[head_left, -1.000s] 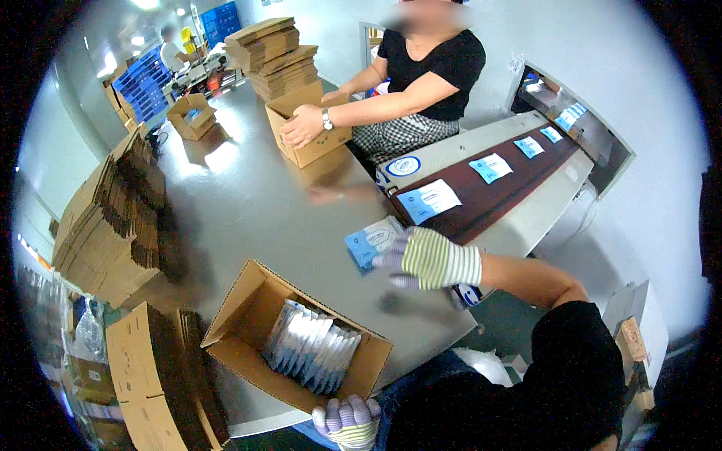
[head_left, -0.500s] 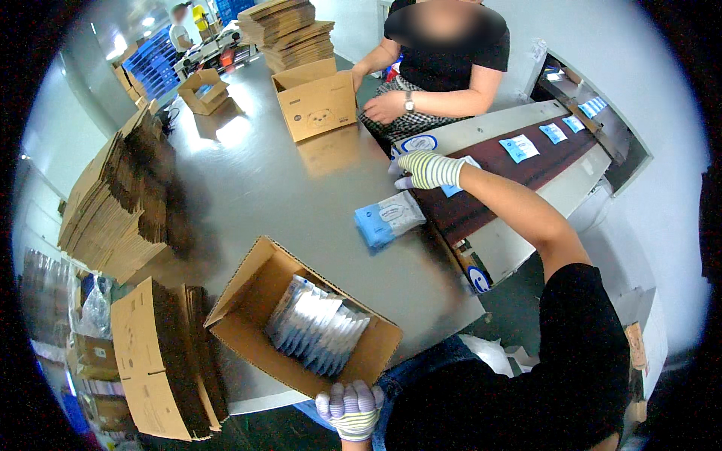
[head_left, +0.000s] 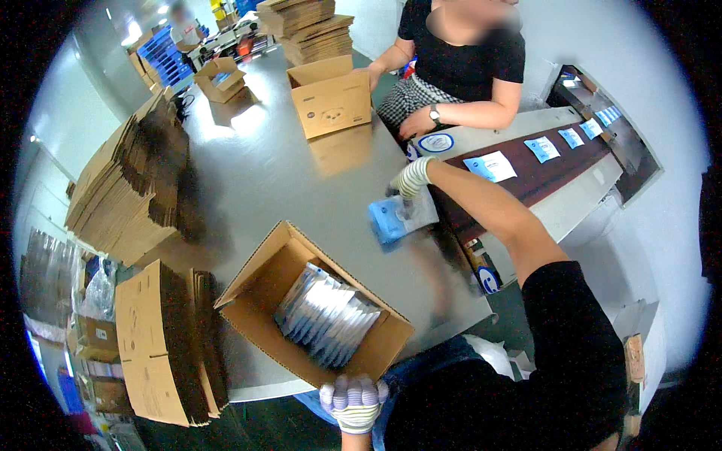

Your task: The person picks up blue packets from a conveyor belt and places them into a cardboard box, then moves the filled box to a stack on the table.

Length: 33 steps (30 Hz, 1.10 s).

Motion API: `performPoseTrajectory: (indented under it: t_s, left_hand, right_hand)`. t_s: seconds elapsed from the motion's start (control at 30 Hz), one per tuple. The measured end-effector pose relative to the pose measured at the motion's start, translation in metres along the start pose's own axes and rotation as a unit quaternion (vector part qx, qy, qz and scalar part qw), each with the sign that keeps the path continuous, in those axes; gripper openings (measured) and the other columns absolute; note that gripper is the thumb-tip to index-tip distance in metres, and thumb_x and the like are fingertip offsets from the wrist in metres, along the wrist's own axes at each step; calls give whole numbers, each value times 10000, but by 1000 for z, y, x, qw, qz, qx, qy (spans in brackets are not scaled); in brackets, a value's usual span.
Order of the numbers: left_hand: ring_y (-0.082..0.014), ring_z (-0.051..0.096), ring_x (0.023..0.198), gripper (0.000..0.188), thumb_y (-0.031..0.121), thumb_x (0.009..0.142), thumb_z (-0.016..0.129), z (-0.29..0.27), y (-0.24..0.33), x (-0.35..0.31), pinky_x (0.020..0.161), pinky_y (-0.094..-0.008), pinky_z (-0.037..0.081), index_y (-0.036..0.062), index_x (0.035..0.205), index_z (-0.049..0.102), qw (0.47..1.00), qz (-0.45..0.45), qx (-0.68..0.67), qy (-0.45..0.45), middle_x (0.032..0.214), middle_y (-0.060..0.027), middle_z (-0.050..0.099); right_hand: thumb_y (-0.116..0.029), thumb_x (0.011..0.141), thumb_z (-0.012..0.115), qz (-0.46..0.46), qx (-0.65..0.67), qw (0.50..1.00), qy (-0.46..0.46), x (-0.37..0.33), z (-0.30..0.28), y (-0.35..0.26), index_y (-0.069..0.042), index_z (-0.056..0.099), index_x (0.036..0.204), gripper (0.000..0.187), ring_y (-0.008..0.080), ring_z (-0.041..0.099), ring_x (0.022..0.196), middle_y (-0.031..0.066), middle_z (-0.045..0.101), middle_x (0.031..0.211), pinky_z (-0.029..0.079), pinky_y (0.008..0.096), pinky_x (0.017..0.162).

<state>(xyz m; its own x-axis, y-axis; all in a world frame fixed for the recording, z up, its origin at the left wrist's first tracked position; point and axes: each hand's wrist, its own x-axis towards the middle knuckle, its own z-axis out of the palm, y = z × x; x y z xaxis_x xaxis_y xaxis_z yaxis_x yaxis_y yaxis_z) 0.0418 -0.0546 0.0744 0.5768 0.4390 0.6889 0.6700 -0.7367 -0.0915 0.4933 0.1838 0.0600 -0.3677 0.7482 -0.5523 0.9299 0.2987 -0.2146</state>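
My left hand (head_left: pixel 352 404), in a striped glove, is closed over the near rim of an open cardboard box (head_left: pixel 252 325). Inside that box stands a row of silvery-white and blue packets (head_left: pixel 329 316), packed side by side. My right hand (head_left: pixel 411 180), gloved too, reaches down onto a small pile of blue and white packets (head_left: pixel 389 222) at the table's right edge. Its fingers touch the top of the pile but are blurred and partly hidden, so whether they grip a packet cannot be made out.
A conveyor belt (head_left: pixel 543 179) on the right carries more packets (head_left: pixel 491 166). Across the metal table (head_left: pixel 263 180), a co-worker's hand holds another open box (head_left: pixel 331 109). Flattened cartons (head_left: pixel 128 188) are stacked at left, with standing cartons (head_left: pixel 147 346) nearer and more stacks (head_left: pixel 308 30) behind.
My right hand has moved from the belt's end down to the packet pile. A packet on the belt has come nearer. My left hand stays on the box rim; the whole view has shifted slightly.
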Motion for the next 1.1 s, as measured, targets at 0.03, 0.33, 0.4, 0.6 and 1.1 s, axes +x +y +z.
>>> performPoseTrajectory:
  t_s: [0.03, 0.33, 0.4, 0.6, 1.1]
  left_hand:
    - [-210, 514, 877, 229, 329, 782, 597, 0, -2, -1, 843, -429, 366, 127, 863, 526, 1000, -8, 9, -5, 830, -29, 499]
    - [-213, 513, 855, 271, 336, 758, 649, 1, -7, 9, 776, -416, 402, 119, 853, 519, 998, -6, -62, 6, 827, -37, 490]
    - [-217, 513, 854, 266, 322, 750, 662, 2, -8, 8, 820, -431, 395, 121, 857, 525, 997, -12, -76, 16, 836, -37, 494]
    - [-221, 515, 873, 250, 305, 746, 666, -3, -10, 8, 878, -433, 382, 127, 853, 527, 996, -19, -85, 12, 835, -35, 494]
    - [-262, 531, 811, 157, 213, 752, 609, -9, -41, 21, 911, -498, 405, 119, 822, 505, 987, -80, -126, 52, 743, -58, 501]
  right_hand:
    - [-130, 716, 690, 26, 27, 999, -25, 13, 8, -4, -8, 556, 1180, 498, 228, 615, 759, 121, 678, 928, 498, 350, 672]
    - [-423, 594, 791, 146, -20, 987, 62, -77, 86, -179, 13, 540, 1077, 697, 366, 609, 939, 222, 618, 995, 489, 448, 820]
    - [-413, 599, 792, 132, -34, 989, 56, -86, 91, -184, 15, 512, 1120, 730, 369, 609, 943, 234, 616, 988, 490, 453, 823]
    - [-309, 773, 673, -174, 166, 806, 541, -132, -29, -224, -19, 476, 1195, 549, 272, 586, 999, 131, 606, 1070, 463, 389, 885]
    - [-420, 793, 636, -192, -154, 935, 255, -14, -71, -324, 6, 457, 1261, 658, 352, 542, 1106, 209, 548, 1181, 433, 456, 938]
